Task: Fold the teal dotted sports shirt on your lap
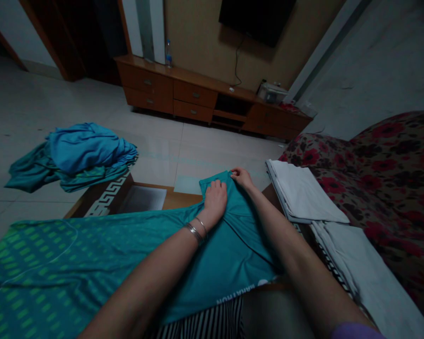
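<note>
A teal shirt [212,259] with a green block pattern and white "MARATHON" lettering lies spread sideways before me, over a low table and close to my lap. My left hand [215,197], with bracelets at the wrist, is on the sleeve part, fingers bent down and closed on the cloth. Just right of it, my right hand [242,178] pinches the far edge of the sleeve between thumb and fingers. The fingertips of the left hand are partly hidden by the hand itself. My forearms cover some of the shirt's middle and right side.
A crumpled pile of blue and teal clothes [88,150] sits at the table's far left. Folded white cloths [305,193] lie at the right, beside a flowered sofa [385,150]. The low table [108,197] has a key-pattern border. A wooden TV cabinet [194,101] stands along the wall.
</note>
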### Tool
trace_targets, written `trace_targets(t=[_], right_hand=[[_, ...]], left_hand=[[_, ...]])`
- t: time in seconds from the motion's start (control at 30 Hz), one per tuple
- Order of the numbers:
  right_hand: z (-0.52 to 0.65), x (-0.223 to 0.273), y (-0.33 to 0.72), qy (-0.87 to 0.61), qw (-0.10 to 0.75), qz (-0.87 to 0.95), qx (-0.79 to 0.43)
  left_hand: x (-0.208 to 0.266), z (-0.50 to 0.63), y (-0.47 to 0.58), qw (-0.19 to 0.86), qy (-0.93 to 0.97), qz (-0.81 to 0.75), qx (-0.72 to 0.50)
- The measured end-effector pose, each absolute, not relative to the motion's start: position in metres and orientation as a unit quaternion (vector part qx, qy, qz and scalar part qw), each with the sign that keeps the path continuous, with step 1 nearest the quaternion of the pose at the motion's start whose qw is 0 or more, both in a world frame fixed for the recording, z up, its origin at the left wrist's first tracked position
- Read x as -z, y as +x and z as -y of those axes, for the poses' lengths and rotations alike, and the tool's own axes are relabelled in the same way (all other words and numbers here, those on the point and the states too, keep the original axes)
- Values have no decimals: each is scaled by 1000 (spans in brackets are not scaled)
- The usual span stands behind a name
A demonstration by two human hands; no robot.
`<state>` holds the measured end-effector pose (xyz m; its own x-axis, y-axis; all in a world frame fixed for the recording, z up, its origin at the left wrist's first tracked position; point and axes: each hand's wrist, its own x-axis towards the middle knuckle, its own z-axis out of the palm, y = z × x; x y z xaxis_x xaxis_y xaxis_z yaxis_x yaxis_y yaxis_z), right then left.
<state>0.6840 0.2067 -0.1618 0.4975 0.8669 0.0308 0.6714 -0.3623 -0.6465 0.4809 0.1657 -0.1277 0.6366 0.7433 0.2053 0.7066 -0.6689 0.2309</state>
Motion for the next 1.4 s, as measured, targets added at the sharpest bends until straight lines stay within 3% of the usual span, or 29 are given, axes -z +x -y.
trace_targets(t=[0.17,0.5,1.03,1.4], right_hand=[[-213,165,687,-826,279,471,-130],[-218,162,689,-824,268,484,-120],[-237,161,679,-839,252,465,-129],[-251,158,685,-804,365,444,-152]], left_hand=[[140,-185,484,86,884,-439,-136],[119,-227,460,199,803,-533,-176],[127,-255,457,229,813,-534,-46],[132,-269,460,290,757,-567,-146]])
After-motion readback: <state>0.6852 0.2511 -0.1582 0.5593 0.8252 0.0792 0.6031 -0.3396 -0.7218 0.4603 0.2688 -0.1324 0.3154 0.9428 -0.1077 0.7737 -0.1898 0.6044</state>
